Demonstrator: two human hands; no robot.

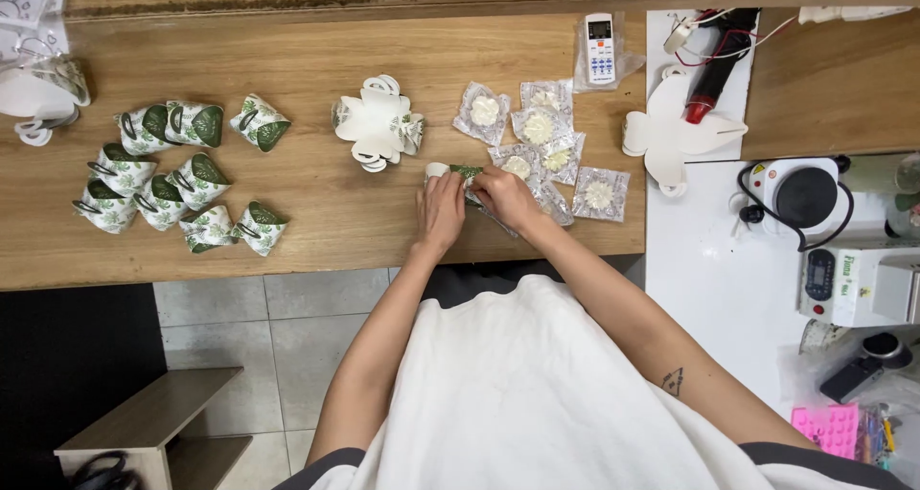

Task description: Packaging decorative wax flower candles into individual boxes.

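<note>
My left hand and my right hand meet over a small green-and-white paper box near the front edge of the wooden table. Both hands grip the box, which is partly hidden by the fingers. Just right of my hands lie several clear packets holding white flower-shaped pieces. A flat unfolded box blank lies just beyond my hands.
A cluster of several finished leaf-print boxes sits at the left. A white remote lies at the back. More white blanks, a glue gun and a small heater are on the white surface at right. A step stool stands below.
</note>
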